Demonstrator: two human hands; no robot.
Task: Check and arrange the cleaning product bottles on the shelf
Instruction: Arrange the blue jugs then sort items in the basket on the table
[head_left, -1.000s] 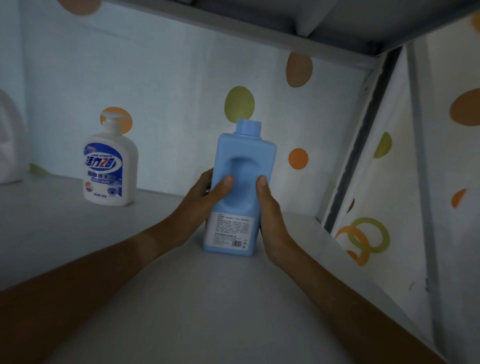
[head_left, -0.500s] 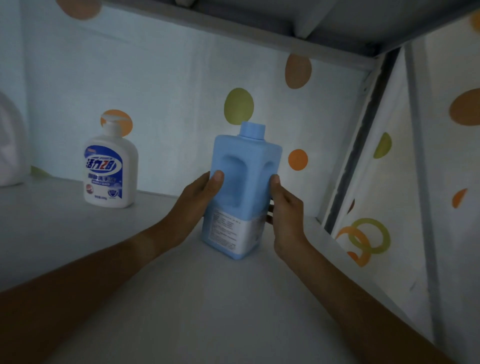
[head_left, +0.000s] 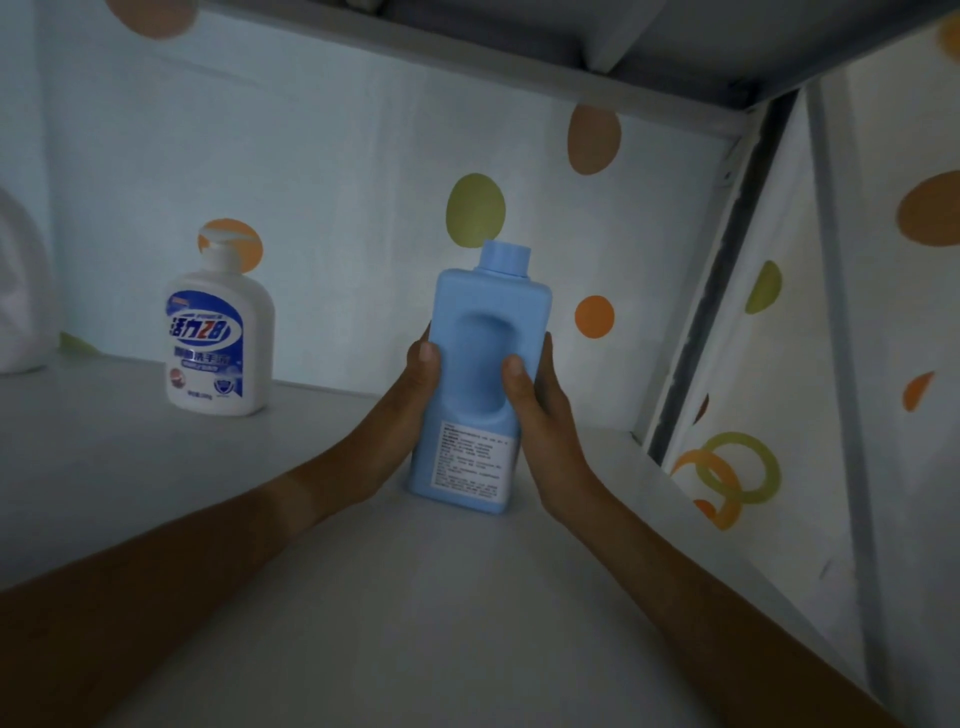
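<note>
Blue bottle (head_left: 480, 364) between both hands' grip

Shelf (head_left: 130, 467): flat pale board, dim light, dotted liner behind and on the right side. On it: white pump bottle (head_left: 219, 340), upright, blue label facing the camera, standing toward the back left near the back wall. Blue bottle (head_left: 480, 384) mid-shelf, upright with slight tilt, cap on, printed back label facing out; whether its base touches the board, can't tell. White rounded container (head_left: 21, 291) at the far left edge, mostly cut off by the frame.
</note>
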